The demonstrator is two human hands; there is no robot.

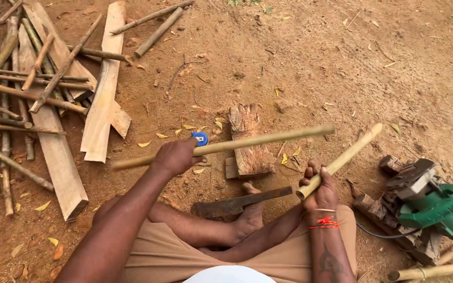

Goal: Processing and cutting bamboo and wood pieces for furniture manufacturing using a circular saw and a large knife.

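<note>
From the head camera, looking down: two pale bamboo sticks are in hand, one apiece. The left hand [175,155] is clenched around the longer stick [268,138], gripping it near the middle so that it runs almost level from lower left up to the right, passing above the wooden block [248,140]. The right hand [321,187] is closed around the lower end of the shorter stick [344,157], which slants up and to the right; a red thread circles that wrist. Both forearms reach forward from the bottom edge, the left one coming in at a diagonal.

One weathered block lies on the ground between the hands, with one small blue tape measure [200,138] just left of it, right beside the left hand's knuckles. One dark flat blade [242,203] rests by the person's bare foot [251,212] (the legs are folded, in tan cloth). One green power saw [432,204] sits at the right on scraps of wood, well apart from the block.

The surface is bare reddish earth [310,57] scattered with dry leaves; at the left lies a loose heap of planks and bamboo poles [53,89], too tangled to count
</note>
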